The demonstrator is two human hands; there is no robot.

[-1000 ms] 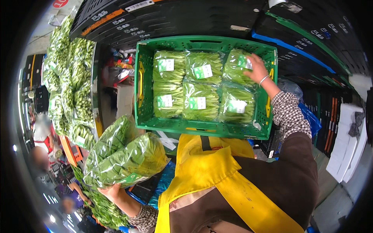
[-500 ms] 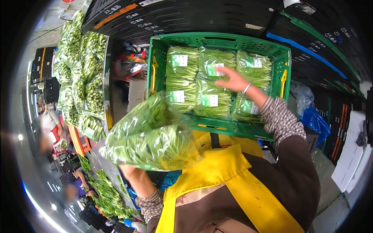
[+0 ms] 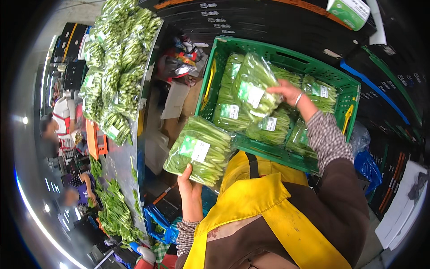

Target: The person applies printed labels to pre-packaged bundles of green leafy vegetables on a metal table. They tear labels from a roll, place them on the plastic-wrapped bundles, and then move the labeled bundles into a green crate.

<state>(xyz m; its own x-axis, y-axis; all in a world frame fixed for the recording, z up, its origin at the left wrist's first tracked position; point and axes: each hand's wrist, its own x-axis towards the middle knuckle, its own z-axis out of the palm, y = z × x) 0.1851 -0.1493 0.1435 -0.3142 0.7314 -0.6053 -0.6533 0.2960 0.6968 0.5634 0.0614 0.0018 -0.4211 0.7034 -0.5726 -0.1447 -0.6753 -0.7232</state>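
My left hand [image 3: 190,190] grips the lower edge of a clear bag of leafy greens [image 3: 215,154], thumb on top, just outside the near left corner of the green crate [image 3: 295,58]. The bag's green and white label faces up. My right hand [image 3: 286,92] has hold of the right side of another bag of leafy greens [image 3: 257,74], tilted over the crate's left half. It partly covers the packed bags [image 3: 268,124] below. Those lie in rows with labels up.
On the left, more bagged greens [image 3: 121,58] are heaped on a metal table [image 3: 118,159], with loose greens [image 3: 114,210] nearer me. Black crates [image 3: 268,22] stand behind the green crate. A blue plastic bag [image 3: 368,172] hangs at right. Other people [image 3: 85,186] are at far left.
The bags bunched in my left hand are now apart: one stays in that hand, another is in my right hand over the crate. My right hand was open before. The view has turned.
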